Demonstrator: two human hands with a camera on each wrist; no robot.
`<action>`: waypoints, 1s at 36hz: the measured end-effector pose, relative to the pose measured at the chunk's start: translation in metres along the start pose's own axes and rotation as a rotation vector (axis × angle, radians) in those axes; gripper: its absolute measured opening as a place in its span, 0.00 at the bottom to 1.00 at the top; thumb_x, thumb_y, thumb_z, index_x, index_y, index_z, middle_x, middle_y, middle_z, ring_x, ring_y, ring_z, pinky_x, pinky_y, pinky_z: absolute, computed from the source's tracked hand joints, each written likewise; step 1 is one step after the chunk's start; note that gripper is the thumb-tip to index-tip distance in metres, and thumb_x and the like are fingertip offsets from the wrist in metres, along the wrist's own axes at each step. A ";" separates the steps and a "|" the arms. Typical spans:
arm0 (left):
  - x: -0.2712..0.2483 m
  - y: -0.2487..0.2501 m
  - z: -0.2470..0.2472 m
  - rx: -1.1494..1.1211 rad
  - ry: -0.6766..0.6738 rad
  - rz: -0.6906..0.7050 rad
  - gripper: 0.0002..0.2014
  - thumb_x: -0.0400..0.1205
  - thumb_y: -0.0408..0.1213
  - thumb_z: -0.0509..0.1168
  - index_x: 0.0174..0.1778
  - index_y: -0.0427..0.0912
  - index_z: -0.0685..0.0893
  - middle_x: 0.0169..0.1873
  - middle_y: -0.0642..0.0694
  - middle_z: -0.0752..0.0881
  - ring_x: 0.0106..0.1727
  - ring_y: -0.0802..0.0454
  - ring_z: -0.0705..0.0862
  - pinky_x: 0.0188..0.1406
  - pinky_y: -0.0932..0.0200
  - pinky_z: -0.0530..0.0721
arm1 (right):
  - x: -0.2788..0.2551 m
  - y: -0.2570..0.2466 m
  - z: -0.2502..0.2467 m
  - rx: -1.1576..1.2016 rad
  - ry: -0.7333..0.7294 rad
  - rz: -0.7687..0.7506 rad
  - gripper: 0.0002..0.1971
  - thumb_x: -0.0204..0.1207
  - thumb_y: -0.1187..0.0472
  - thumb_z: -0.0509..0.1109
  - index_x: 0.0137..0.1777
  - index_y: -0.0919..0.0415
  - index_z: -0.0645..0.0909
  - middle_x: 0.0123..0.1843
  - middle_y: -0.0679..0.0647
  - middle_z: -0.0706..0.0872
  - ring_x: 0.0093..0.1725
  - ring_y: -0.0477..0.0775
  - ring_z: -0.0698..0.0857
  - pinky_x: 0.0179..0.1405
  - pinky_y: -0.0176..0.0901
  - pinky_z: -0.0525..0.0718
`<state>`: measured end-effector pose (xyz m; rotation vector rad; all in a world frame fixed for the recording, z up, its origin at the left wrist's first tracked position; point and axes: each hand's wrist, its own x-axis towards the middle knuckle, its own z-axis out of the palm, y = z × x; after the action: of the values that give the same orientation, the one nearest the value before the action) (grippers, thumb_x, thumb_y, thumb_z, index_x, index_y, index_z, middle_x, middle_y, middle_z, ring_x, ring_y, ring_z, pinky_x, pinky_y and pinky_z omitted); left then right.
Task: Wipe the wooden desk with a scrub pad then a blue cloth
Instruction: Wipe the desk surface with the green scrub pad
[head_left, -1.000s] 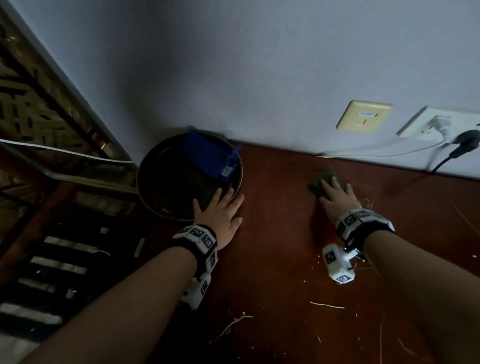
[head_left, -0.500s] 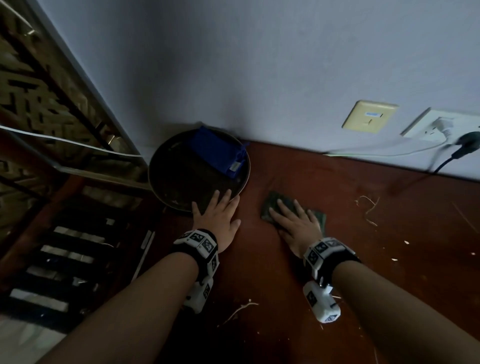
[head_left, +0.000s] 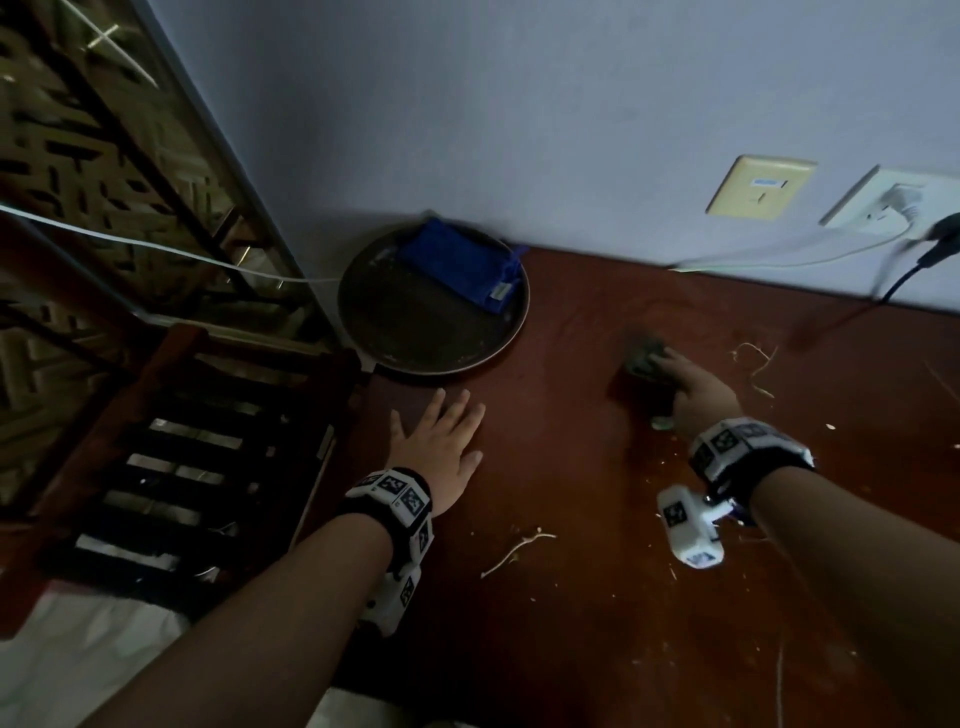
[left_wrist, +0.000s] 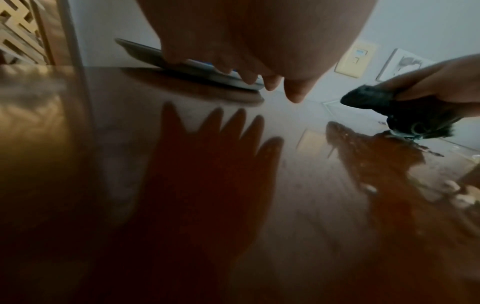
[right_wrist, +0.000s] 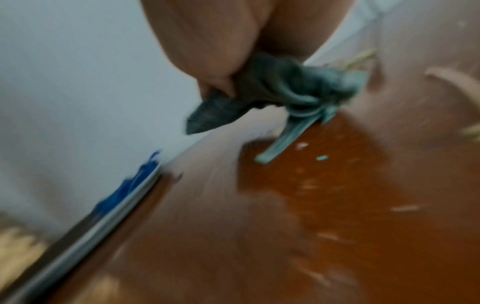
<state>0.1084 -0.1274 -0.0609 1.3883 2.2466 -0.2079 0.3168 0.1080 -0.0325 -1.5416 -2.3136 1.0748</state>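
My right hand (head_left: 691, 384) grips a crumpled dark green scrub pad (head_left: 644, 358) and holds it against the reddish wooden desk (head_left: 571, 597), right of centre. The pad (right_wrist: 272, 90) bunches under the fingers in the right wrist view; the pad (left_wrist: 384, 102) also shows at the right of the left wrist view. My left hand (head_left: 441, 441) lies flat with straight, spread fingers just in front of a round dark tray (head_left: 415, 358). A folded blue cloth (head_left: 462, 265) lies at the back of that tray.
Pale crumbs and thin fibres (head_left: 514, 551) lie scattered over the desk. The wall behind carries a beige plate (head_left: 758, 187) and a white socket (head_left: 893, 202) with plugs and cables. The desk's left edge drops beside a wooden chair (head_left: 171, 467).
My right hand swept the pad left toward the tray, then back right and away from me, bunching it. My left hand slid back off the tray's rim onto the desk.
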 end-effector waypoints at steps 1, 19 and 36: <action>-0.002 -0.002 0.001 -0.005 -0.003 -0.008 0.30 0.88 0.55 0.45 0.84 0.59 0.40 0.83 0.59 0.36 0.83 0.52 0.32 0.77 0.24 0.44 | 0.006 0.002 0.004 -0.093 -0.048 0.060 0.35 0.72 0.78 0.55 0.76 0.49 0.70 0.82 0.47 0.62 0.81 0.58 0.60 0.81 0.51 0.61; -0.021 -0.025 -0.002 -0.040 -0.073 -0.126 0.28 0.88 0.54 0.42 0.85 0.57 0.43 0.84 0.58 0.39 0.84 0.53 0.37 0.76 0.23 0.44 | -0.063 -0.038 0.100 -0.576 -0.433 -0.403 0.29 0.82 0.54 0.55 0.77 0.27 0.51 0.82 0.31 0.45 0.84 0.51 0.43 0.79 0.58 0.47; -0.045 -0.037 0.011 -0.039 -0.081 -0.108 0.28 0.88 0.55 0.42 0.84 0.57 0.43 0.84 0.58 0.39 0.84 0.53 0.37 0.76 0.23 0.42 | -0.047 0.019 0.045 -0.112 -0.084 -0.273 0.40 0.62 0.85 0.58 0.68 0.47 0.79 0.75 0.47 0.74 0.71 0.65 0.74 0.72 0.55 0.73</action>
<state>0.0959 -0.1846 -0.0532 1.2182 2.2485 -0.2504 0.3295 0.0507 -0.0660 -1.1865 -2.5866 0.9727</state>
